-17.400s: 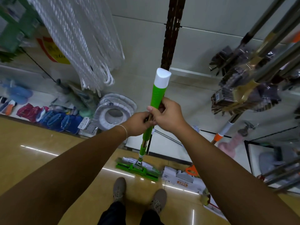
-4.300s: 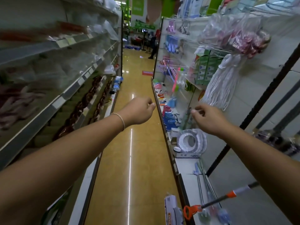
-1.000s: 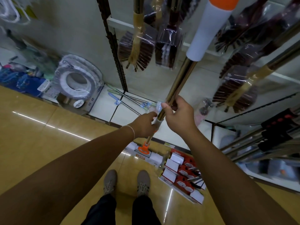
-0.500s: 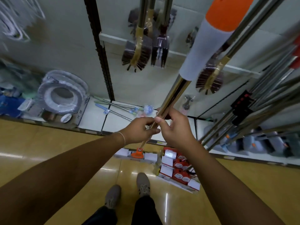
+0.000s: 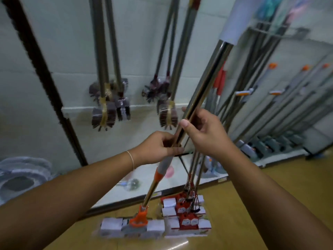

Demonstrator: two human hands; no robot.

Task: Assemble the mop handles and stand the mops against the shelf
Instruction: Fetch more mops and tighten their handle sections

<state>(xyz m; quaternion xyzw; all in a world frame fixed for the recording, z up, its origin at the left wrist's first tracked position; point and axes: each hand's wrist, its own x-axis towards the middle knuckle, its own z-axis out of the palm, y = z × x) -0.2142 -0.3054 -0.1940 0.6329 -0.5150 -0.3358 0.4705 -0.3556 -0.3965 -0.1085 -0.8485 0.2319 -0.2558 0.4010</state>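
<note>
Head view — mop handle (image 5: 203,83) gripped between both hands, left (image 5: 156,147) below right (image 5: 203,132).

Dim, flat indoor light with soft shadows — a pale streak of glare lies on the near floor (image 5: 177,245). Motion blur smears everything, worst toward the edges, where wide-angle distortion bends straight lines.

Shiny metal mop handle (image 5: 201,91) with white grip, tilted, gripped by both hands; orange-jointed white mop head (image 5: 133,227) on floor below.
</note>
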